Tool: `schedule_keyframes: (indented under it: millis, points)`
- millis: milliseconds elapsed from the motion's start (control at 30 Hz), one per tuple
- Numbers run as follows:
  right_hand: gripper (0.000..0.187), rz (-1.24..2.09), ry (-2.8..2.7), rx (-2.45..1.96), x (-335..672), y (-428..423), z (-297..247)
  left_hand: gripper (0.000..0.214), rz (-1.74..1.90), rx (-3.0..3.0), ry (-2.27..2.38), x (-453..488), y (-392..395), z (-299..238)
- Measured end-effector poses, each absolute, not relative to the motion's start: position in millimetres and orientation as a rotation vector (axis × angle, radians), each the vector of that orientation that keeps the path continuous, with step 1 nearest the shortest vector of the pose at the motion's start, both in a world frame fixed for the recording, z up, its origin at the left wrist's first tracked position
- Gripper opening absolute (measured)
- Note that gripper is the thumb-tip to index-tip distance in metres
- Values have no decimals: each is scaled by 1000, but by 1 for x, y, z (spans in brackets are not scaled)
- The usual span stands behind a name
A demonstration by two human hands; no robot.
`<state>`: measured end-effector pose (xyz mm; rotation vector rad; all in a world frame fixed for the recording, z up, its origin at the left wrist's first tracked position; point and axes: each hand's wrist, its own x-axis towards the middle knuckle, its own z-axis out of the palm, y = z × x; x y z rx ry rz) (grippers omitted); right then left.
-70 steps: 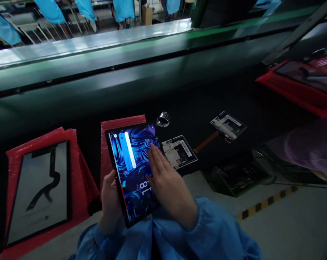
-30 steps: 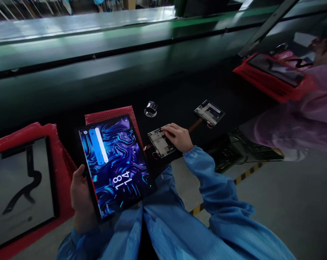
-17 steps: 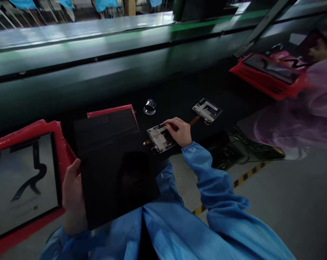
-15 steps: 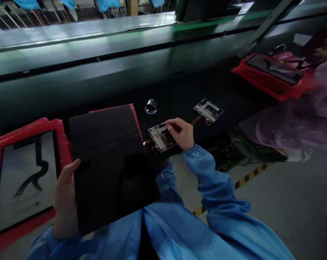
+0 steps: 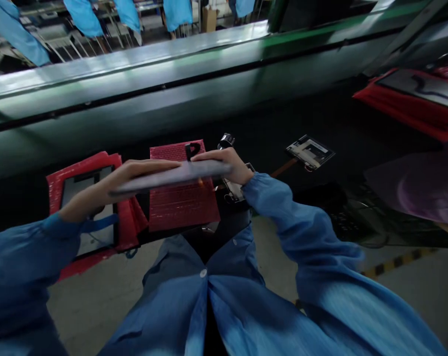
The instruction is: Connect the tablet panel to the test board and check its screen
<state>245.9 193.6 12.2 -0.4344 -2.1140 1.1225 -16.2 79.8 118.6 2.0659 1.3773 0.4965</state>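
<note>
Your left hand (image 5: pixel 111 184) and right hand (image 5: pixel 229 164) both grip the tablet (image 5: pixel 172 177), one at each end, with fingers wrapped over its edges. You hold it nearly flat and edge-on to the camera, in the air just above the red pad (image 5: pixel 183 207) on the dark bench (image 5: pixel 268 133). A panel (image 5: pixel 71 187) lies to the left and a board (image 5: pixel 309 152) to the right, well apart.

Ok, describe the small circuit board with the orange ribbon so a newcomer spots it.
On the long dark workbench, look right of the blue-sleeved right hand. The small pale rectangular circuit board lies there alone, an orange ribbon cable trailing from its left corner.
</note>
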Motion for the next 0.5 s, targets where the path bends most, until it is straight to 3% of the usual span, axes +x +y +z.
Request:
schedule_keyframes:
  millis: [100,267,367,500]
  points:
    - [42,827,-2273,-448,230,210,-8,51,113,2424,1253,-37,93,88]
    - [47,569,-2481,-604,211,221,-26,57,-234,2732,1357,-53,106,29]
    - [54,489,-2543,-738,216,219,-27,72,-390,2691,1405,-54,107,15]
    - [34,357,-2386,-800,240,201,-18,75,-264,2607,1497,-41,110,22]
